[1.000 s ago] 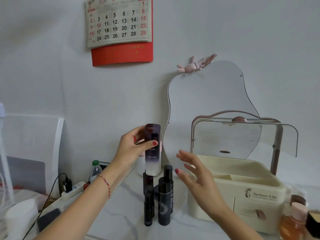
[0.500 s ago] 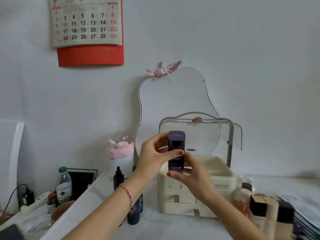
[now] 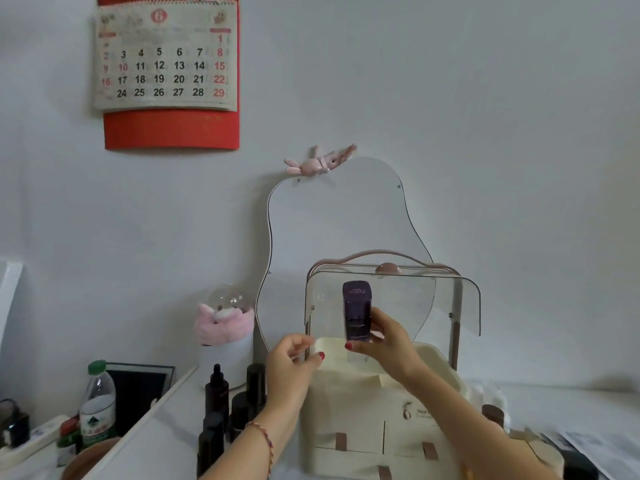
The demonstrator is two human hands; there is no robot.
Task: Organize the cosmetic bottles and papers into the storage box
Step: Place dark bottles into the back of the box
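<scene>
My right hand (image 3: 388, 344) holds a dark purple cosmetic bottle (image 3: 356, 310) upright over the open top of the cream storage box (image 3: 349, 424). The box's clear lid (image 3: 453, 299) stands raised behind the bottle. My left hand (image 3: 291, 365) hovers at the box's left rim with its fingers loosely curled and nothing in it. Several black bottles (image 3: 225, 414) stand on the table left of the box. Papers (image 3: 602, 448) lie at the right edge.
A curved mirror (image 3: 343, 216) leans on the wall behind the box. A white cup with a pink headband (image 3: 225, 327) stands to its left. A water bottle (image 3: 98, 403) and a power strip (image 3: 31, 441) sit lower left. More bottles (image 3: 493, 415) stand right of the box.
The purple bottle passed from my left hand to my right hand and moved over the box. My left hand let go and dropped to the box's left rim.
</scene>
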